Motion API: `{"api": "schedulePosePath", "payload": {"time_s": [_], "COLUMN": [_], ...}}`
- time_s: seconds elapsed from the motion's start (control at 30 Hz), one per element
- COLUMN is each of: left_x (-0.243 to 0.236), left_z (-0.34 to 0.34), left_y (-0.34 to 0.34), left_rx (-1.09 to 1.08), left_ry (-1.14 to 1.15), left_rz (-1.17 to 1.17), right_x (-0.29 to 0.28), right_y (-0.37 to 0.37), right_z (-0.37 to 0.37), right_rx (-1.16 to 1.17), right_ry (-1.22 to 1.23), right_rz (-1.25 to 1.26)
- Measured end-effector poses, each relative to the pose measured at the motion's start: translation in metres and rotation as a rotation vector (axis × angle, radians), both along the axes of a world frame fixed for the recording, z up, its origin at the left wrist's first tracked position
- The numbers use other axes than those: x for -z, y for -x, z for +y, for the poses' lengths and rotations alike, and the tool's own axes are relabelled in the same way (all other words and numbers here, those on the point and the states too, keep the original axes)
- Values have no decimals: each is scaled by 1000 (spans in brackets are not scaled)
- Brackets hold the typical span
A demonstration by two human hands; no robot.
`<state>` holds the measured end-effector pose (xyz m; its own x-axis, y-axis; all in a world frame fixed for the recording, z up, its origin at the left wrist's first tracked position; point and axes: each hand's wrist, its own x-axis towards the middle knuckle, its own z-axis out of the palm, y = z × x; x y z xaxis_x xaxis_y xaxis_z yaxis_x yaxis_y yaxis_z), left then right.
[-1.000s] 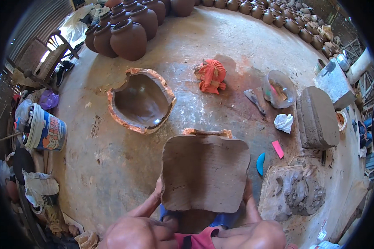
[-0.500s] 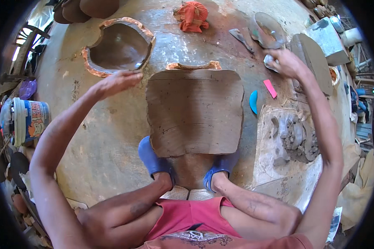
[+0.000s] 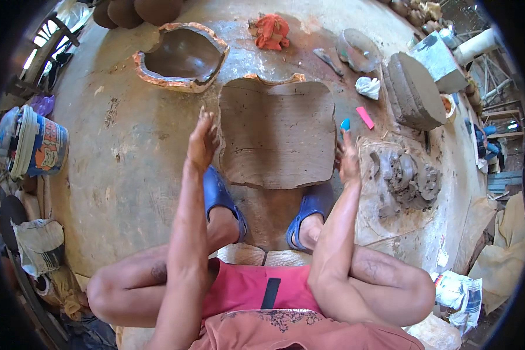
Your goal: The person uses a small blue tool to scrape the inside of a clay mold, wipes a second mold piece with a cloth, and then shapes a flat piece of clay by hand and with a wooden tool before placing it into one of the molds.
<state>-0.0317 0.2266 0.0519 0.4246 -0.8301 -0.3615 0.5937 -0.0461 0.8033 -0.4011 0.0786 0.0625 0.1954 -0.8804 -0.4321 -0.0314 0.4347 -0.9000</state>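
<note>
A broad slab of wet grey-brown clay [image 3: 277, 134] lies in front of me, its near edge just beyond my feet. A broken orange-edged piece [image 3: 298, 77] pokes out from under its far side. By the slab's left edge, my left hand [image 3: 203, 140] is open, its fingers stretched forward. My right hand [image 3: 349, 162] is at the right edge, open and holding nothing, fingers extended. Whether either hand touches the clay I cannot tell. Just past the right fingertips is a blue scraper [image 3: 345, 124], partly hidden, with a pink strip [image 3: 365, 118] beside it.
A bowl-like mould with a broken orange rim [image 3: 216, 36] lies far left. Beyond the slab are a red cloth bundle [image 3: 272, 32], a clear basin [image 3: 357, 51] and a crumpled white wad [image 3: 367, 87]. Clay scraps [image 3: 405, 181] and a thick clay block [image 3: 414, 90] are at right.
My right hand has let go of the white wad and come back to the slab's right edge. My left hand has drawn in to its left edge. The view has shifted slightly.
</note>
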Motion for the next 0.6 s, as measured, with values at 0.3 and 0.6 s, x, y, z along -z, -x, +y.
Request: {"api": "schedulePosePath", "payload": {"time_s": [0.3,0.6], "left_x": [-15,-15], "left_z": [7,-7], "left_y": [78,86], "left_rx": [116,163], "left_ry": [-52,-39], "left_rz": [-771,-805], "right_x": [-21,-13], "right_y": [-33,-19], "right_z": [42,13], "right_rx": [-140,-25], "right_ry": [639,934], "right_rz": [828,1146]}}
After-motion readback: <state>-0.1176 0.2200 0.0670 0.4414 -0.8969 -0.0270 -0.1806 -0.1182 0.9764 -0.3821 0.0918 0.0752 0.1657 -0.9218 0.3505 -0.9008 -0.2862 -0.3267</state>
